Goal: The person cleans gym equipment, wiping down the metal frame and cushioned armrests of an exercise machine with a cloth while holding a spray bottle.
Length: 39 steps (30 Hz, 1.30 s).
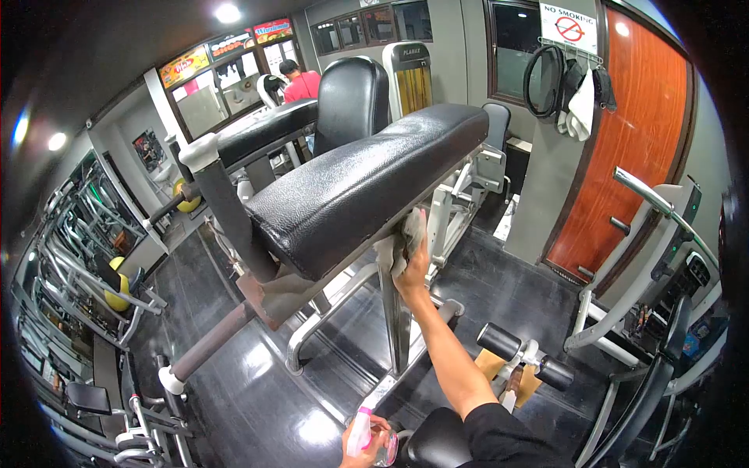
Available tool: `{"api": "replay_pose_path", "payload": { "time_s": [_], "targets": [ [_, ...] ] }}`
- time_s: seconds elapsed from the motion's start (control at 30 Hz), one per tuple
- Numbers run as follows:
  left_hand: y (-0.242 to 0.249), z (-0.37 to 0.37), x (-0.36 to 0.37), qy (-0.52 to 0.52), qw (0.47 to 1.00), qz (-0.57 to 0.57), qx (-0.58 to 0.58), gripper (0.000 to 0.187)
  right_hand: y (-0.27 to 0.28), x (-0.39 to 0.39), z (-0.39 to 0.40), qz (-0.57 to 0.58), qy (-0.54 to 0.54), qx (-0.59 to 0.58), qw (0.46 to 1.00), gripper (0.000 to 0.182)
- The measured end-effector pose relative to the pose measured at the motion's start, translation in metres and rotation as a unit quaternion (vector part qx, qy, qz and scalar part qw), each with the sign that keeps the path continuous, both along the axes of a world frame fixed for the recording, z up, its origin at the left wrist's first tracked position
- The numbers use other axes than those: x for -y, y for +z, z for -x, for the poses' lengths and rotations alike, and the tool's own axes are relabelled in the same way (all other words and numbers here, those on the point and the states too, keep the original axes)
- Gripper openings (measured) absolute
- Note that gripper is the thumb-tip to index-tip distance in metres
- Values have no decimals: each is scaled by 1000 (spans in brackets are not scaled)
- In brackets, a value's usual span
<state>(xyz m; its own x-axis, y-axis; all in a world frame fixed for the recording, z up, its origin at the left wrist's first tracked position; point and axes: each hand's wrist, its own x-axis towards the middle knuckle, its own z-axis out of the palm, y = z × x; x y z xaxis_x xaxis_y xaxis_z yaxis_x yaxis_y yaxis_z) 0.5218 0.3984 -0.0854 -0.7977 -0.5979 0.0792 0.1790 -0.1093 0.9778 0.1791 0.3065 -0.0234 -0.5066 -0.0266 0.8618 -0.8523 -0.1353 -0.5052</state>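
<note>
My right hand (413, 273) is closed on a greyish cloth (412, 234), pressed to the metal frame just under the long black padded arm rest (367, 179) of a gym machine. Part of the cloth is hidden behind my fingers. Low in the view, my left hand (360, 451) grips a spray bottle (361, 430) with a pink and white trigger head and a clear body. The bottle stays below the machine's pad, apart from it, and its lower part is cut off by the view's edge.
A black seat (437, 441) and foam rollers (499, 341) are close to my right arm. A brown-sleeved bar (207, 347) juts out at left. Another machine (663, 226) stands at right by a wooden door (624, 132). A person in a red shirt (303, 86) is at the back.
</note>
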Motion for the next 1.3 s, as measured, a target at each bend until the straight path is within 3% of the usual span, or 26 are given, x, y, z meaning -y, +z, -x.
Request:
{"api": "replay_pose_path", "payload": {
  "time_s": [0.07,0.1,0.13,0.2,0.23,0.3,0.43,0.47,0.5,0.53,0.57,0.6,0.67,0.73,0.83,0.87,0.93,0.97,1.03,1.07,1.1,1.17,1.27,1.3],
  "targets": [
    [-2,1,0,-2,1000,-6,5,19,-25,2,0,18,22,11,1000,57],
    [-2,2,0,-14,1000,5,8,19,-49,-3,-1,-16,15,18,1000,59],
    [-2,3,1,-26,999,18,9,18,-98,-5,0,-87,54,104,989,62],
    [-4,4,2,-28,999,14,7,18,-129,-29,-29,-91,53,125,987,66],
    [-5,4,1,-30,999,9,7,18,-183,-36,-29,-187,50,174,966,62],
    [4,9,-3,-35,999,17,11,17,-227,-52,-35,-166,87,219,957,61],
    [7,10,-5,-43,998,29,27,14,-182,-41,-28,-37,82,267,960,53],
    [6,10,-6,-43,998,28,28,14,-149,-31,-19,3,55,252,966,56],
    [6,9,-5,-42,998,34,19,14,-114,-20,-3,52,94,230,967,61],
    [6,8,-3,-40,998,41,11,14,-62,-19,6,31,56,164,984,49],
    [6,6,-1,-37,998,44,12,14,-38,-16,16,-11,27,170,985,50],
    [5,4,0,-39,998,41,14,15,-17,-9,36,13,68,144,987,52],
    [6,-1,3,-37,998,40,18,16,26,-10,51,106,273,297,909,45],
    [10,-6,4,6,1000,-4,13,17,-2,3,96,-12,255,432,865,49],
    [5,-8,10,2,1000,-20,-13,19,-12,3,104,-86,242,419,871,52],
    [5,-9,9,2,1000,-21,-11,19,-20,-4,101,-68,292,353,886,57],
    [9,-6,10,9,1000,-4,-17,18,-36,-2,122,-82,172,191,963,60],
    [9,-5,11,6,1000,-3,-15,18,-43,-1,126,-81,169,193,963,60],
    [8,-3,11,10,1000,12,-19,19,-39,-3,117,-128,165,258,943,56],
    [6,-2,11,9,1000,9,-18,19,-38,-7,112,-190,171,385,887,46],
    [3,-2,12,5,1000,17,6,19,-64,4,120,-191,169,387,886,46],
    [2,0,12,-1,999,25,29,19,-157,47,155,-49,152,162,974,32],
    [5,3,10,-2,999,12,31,20,-229,55,158,-113,175,213,955,43],
    [10,5,9,-7,1000,-5,22,20,-242,38,138,-199,148,260,933,43]
  ]
}}
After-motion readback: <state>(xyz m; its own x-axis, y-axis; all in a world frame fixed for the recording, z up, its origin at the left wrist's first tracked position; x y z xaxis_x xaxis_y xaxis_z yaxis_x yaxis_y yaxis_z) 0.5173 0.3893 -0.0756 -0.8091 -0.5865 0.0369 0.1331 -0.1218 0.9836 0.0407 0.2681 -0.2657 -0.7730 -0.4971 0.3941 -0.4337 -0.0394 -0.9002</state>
